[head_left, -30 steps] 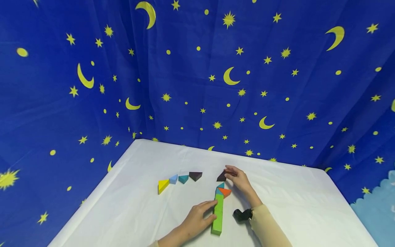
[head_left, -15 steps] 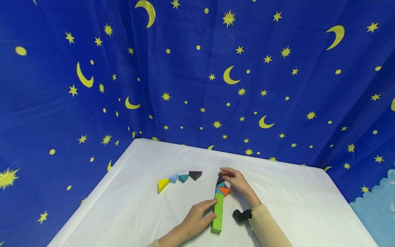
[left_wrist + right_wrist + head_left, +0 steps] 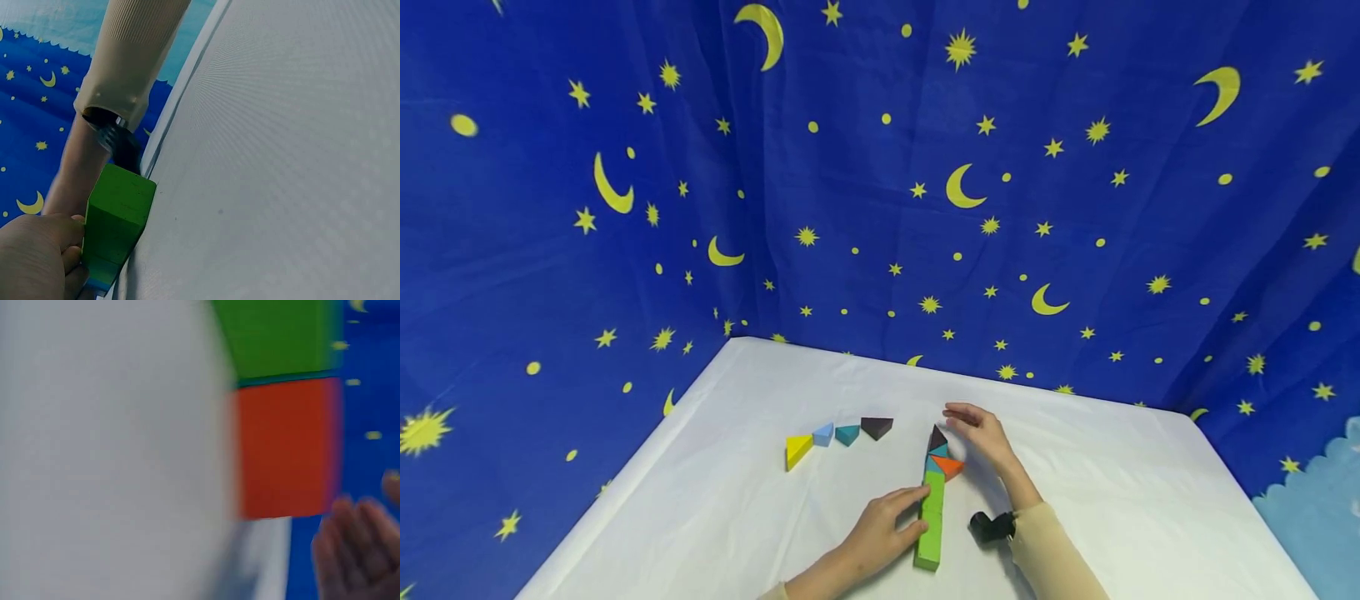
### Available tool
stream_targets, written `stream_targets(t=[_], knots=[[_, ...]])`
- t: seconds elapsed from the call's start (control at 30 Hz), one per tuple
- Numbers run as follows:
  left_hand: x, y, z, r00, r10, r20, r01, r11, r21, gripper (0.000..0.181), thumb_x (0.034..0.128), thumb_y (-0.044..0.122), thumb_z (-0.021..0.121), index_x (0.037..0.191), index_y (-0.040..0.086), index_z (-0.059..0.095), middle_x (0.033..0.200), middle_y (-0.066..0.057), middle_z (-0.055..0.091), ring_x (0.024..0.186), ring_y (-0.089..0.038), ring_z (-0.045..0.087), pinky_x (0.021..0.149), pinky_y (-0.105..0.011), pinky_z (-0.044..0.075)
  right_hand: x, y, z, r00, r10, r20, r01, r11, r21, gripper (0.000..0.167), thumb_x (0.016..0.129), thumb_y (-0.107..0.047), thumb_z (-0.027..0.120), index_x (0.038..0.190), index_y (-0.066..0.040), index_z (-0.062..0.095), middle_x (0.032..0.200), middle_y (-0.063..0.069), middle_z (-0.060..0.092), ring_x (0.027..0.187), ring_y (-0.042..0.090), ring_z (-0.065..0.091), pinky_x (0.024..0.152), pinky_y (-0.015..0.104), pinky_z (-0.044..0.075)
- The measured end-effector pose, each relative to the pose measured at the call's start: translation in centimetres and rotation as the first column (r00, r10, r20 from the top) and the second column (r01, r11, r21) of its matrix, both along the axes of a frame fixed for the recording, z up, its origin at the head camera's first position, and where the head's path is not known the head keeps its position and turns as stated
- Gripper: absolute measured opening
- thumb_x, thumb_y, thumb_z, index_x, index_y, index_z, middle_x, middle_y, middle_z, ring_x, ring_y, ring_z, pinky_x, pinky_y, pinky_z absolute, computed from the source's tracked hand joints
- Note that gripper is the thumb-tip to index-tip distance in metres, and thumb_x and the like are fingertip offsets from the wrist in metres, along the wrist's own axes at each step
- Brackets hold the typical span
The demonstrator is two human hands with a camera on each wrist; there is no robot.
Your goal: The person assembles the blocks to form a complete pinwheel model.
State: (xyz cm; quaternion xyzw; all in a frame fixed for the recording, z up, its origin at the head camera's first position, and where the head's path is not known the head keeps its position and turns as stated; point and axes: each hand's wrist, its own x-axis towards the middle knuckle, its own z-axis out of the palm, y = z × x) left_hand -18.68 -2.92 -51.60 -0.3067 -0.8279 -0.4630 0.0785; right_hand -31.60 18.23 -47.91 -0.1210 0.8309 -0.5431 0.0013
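Green blocks [image 3: 930,521] lie end to end in a column, and my left hand [image 3: 882,533] touches their left side with its fingertips. Beyond them come blue triangular pieces [image 3: 933,463], an orange triangle [image 3: 950,467] jutting right, and a dark triangle [image 3: 937,438] at the far end. My right hand [image 3: 982,432] is just right of the dark triangle, apart from it, holding nothing. The left wrist view shows the green block [image 3: 119,206] beside the left fingers. In the blurred right wrist view, the orange piece [image 3: 287,450] adjoins green, with the right hand's fingers [image 3: 356,544] extended below.
To the left on the white table [image 3: 737,500] lie a yellow triangle [image 3: 797,452], a light blue piece [image 3: 823,434], a teal piece [image 3: 847,434] and another dark piece [image 3: 877,427]. A black device [image 3: 992,527] is at the right wrist. A blue curtain [image 3: 865,183] stands behind.
The dark triangle has moved nearer and now sits against the blue piece at the column's far end. My right hand has let go of it and drawn slightly right. The left hand stays.
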Motion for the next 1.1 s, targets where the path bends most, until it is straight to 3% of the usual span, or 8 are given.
stream_targets(t=[0.1, 0.27, 0.43, 0.57, 0.7, 0.83, 0.93, 1.1], knots=[[0.2, 0.0, -0.1, 1.0, 0.007, -0.018, -0.007, 1.0, 0.004, 0.044, 0.0894, 0.018, 0.065, 0.129, 0.001, 0.056, 0.125, -0.011, 0.06, 0.115, -0.021, 0.056, 0.097, -0.033, 0.045, 1.2, 0.5, 1.6, 0.998, -0.054, -0.011, 0.053, 0.996, -0.071, 0.038, 0.091, -0.018, 0.063, 0.123, 0.002, 0.059, 0.119, 0.015, 0.062, 0.109, 0.024, 0.059, 0.095, 0.037, 0.047], [0.3, 0.0, 0.0, 1.0, 0.017, -0.006, -0.017, 1.0, 0.002, 0.044, 0.0889, 0.017, 0.066, 0.129, 0.001, 0.056, 0.125, -0.011, 0.06, 0.115, -0.02, 0.055, 0.097, -0.033, 0.045, 5.1, 0.5, 3.2, 0.997, 0.048, 0.053, -0.039, 0.986, -0.162, 0.04, 0.091, -0.012, 0.062, 0.129, -0.001, 0.055, 0.131, 0.017, 0.053, 0.121, 0.032, 0.048, 0.1, 0.041, 0.042], [0.0, -0.2, 0.1, 1.0, 0.016, -0.009, -0.016, 1.0, -0.012, 0.045, 0.0889, 0.017, 0.066, 0.129, 0.001, 0.055, 0.125, -0.01, 0.06, 0.116, -0.02, 0.055, 0.098, -0.034, 0.045, 9.6, -1.0, 2.4, 0.998, 0.018, 0.061, -0.011, 0.993, -0.12, 0.043, 0.087, -0.009, 0.067, 0.128, -0.002, 0.057, 0.132, 0.013, 0.053, 0.128, 0.033, 0.041, 0.105, 0.047, 0.035], [-0.3, -0.3, 0.3, 1.0, 0.012, -0.003, -0.012, 1.0, -0.019, 0.045, 0.09, 0.018, 0.065, 0.13, 0.001, 0.054, 0.126, -0.01, 0.059, 0.117, -0.021, 0.054, 0.098, -0.034, 0.044, 12.0, -1.7, 0.8, 0.999, -0.031, 0.042, 0.033, 0.998, -0.054, 0.047, 0.084, -0.01, 0.071, 0.127, -0.003, 0.057, 0.131, 0.012, 0.055, 0.128, 0.033, 0.041, 0.104, 0.047, 0.036], [-0.5, -0.2, 0.5, 1.0, 0.003, -0.007, -0.003, 1.0, -0.017, 0.045, 0.0902, 0.017, 0.065, 0.131, 0.001, 0.054, 0.127, -0.01, 0.058, 0.117, -0.022, 0.054, 0.099, -0.034, 0.044, 12.9, -1.9, -0.6, 0.998, -0.042, 0.036, 0.044, 0.998, -0.04, 0.05, 0.08, -0.012, 0.075, 0.126, -0.003, 0.058, 0.13, 0.013, 0.055, 0.126, 0.034, 0.043, 0.102, 0.045, 0.04], [-0.4, -0.1, 0.6, 1.0, 0.003, -0.021, -0.004, 1.0, -0.021, 0.045, 0.0901, 0.016, 0.064, 0.131, 0.0, 0.053, 0.127, -0.011, 0.058, 0.117, -0.022, 0.054, 0.099, -0.034, 0.043, 13.2, -1.9, -1.4, 0.998, -0.054, -0.015, 0.054, 0.997, 0.049, 0.052, 0.077, -0.017, 0.077, 0.125, -0.006, 0.059, 0.129, 0.012, 0.056, 0.124, 0.035, 0.044, 0.102, 0.048, 0.038], [-0.2, 0.0, 0.6, 1.0, -0.008, -0.03, 0.006, 0.999, -0.041, 0.045, 0.0921, 0.018, 0.062, 0.132, -0.001, 0.052, 0.128, -0.012, 0.057, 0.118, -0.022, 0.054, 0.099, -0.035, 0.044, 13.5, -1.8, -1.8, 0.996, -0.056, -0.071, 0.065, 0.99, 0.122, 0.051, 0.078, -0.019, 0.077, 0.125, -0.008, 0.06, 0.128, 0.011, 0.057, 0.122, 0.035, 0.046, 0.102, 0.051, 0.037], [-0.1, -0.3, 1.3, 0.998, -0.025, -0.053, 0.021, 0.997, -0.073, 0.046, 0.0943, 0.021, 0.059, 0.133, -0.001, 0.05, 0.13, -0.012, 0.056, 0.119, -0.023, 0.053, 0.099, -0.035, 0.044, 13.9, -1.8, -2.0, 0.994, -0.042, -0.099, 0.055, 0.989, 0.136, 0.051, 0.078, -0.016, 0.077, 0.125, -0.007, 0.059, 0.127, 0.011, 0.058, 0.121, 0.033, 0.049, 0.1, 0.047, 0.04]])
